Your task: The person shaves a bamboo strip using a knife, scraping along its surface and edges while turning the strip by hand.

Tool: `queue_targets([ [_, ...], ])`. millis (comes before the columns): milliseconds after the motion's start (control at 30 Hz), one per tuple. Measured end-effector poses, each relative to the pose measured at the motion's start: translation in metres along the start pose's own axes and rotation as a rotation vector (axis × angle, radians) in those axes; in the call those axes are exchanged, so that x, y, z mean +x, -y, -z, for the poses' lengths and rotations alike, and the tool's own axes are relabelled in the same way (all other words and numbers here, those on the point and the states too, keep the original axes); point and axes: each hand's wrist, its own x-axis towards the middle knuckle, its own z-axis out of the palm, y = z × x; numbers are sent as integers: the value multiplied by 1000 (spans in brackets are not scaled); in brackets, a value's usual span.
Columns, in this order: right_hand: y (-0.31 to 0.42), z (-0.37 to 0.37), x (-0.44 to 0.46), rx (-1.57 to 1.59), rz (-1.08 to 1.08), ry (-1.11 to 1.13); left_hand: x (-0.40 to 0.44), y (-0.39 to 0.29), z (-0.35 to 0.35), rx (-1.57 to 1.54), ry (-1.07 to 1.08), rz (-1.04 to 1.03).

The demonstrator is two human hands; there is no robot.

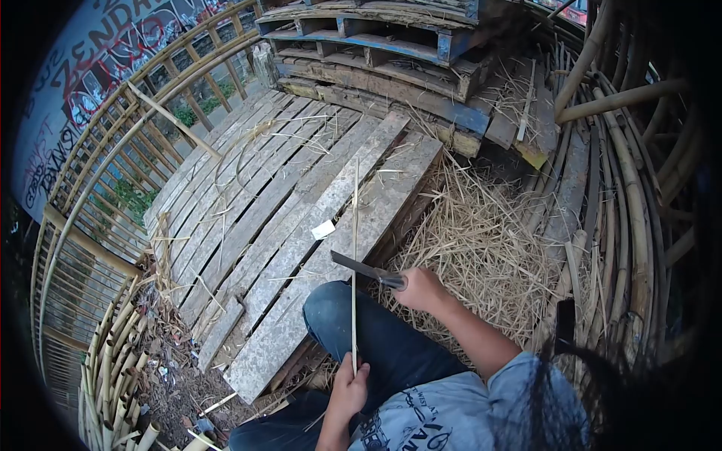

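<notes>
Left hand (350, 385) clenched round lower end of bamboo strip (354, 301); knife (368, 270) gripped in right hand (421, 290), blade laid across strip above knee (335, 312); shavings (481, 240) heaped beside pallet (263, 218).

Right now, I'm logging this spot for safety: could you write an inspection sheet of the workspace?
Surface: slatted wooden platform, weathered, gaps between boards
Job's things: knife crossing a thin pale strip; contact unclear
Clutter: loose shavings beside the platform; white scrap on it
Hands: right hand grips the knife's handle; left hand holds the strip's near end
Cables: nothing seen
Surroundings: stacked pallets, bamboo fence, bamboo poles
</notes>
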Motion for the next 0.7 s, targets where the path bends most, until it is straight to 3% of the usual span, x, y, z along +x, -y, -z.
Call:
queue_targets([
  [133, 4, -18, -36, 32, 164, 91, 3, -2, 7, -328, 124, 248],
  [300, 18, 9, -34, -167, 193, 125, -3, -18, -4, 129, -25, -71],
  [467, 21, -6, -25, -184, 249, 94, -10, -13, -3, 120, -42, -60],
  [600, 15, 0, -15, -192, 229, 81, -17, -16, 0, 247, -78, -75],
  [700, 6, 22, 9, -144, -44, -15, -34, -14, 3, 294, -19, -71],
])
